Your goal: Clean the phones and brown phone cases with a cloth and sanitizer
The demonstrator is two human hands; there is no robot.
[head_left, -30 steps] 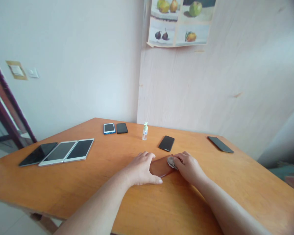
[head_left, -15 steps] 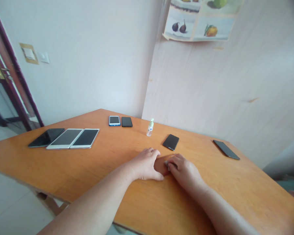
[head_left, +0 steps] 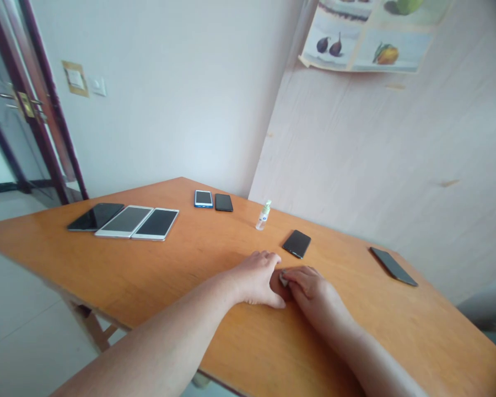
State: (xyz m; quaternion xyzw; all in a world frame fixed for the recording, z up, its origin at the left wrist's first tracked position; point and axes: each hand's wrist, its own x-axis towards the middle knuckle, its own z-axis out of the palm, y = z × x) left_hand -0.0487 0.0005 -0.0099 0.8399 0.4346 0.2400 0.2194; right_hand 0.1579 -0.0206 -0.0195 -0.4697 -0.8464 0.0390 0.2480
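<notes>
My left hand (head_left: 258,279) lies on the table, thumb and fingers curved around the edges of a flat, brownish, shiny thing (head_left: 278,285). It looks phone-sized, but my hands cover much of it. Pinched in my right hand (head_left: 313,289) is a small whitish wad (head_left: 283,278), pressed on that flat thing's surface; whether it is cloth or tissue I cannot tell. Just beyond my hands a black phone (head_left: 296,243) lies flat. Behind it stands a clear pump bottle (head_left: 263,215) with a pale green top.
To the left lie a black tablet (head_left: 96,216) and two white-framed tablets (head_left: 124,221), (head_left: 155,224). A blue-edged phone (head_left: 203,199) and a dark phone (head_left: 224,202) lie at the back. Far right is a dark flat device (head_left: 393,266) on the wooden table (head_left: 198,259).
My view has turned a little left, so everything sits farther right. My right hand with the wad has shifted slightly closer to my left hand, which keeps its hold.
</notes>
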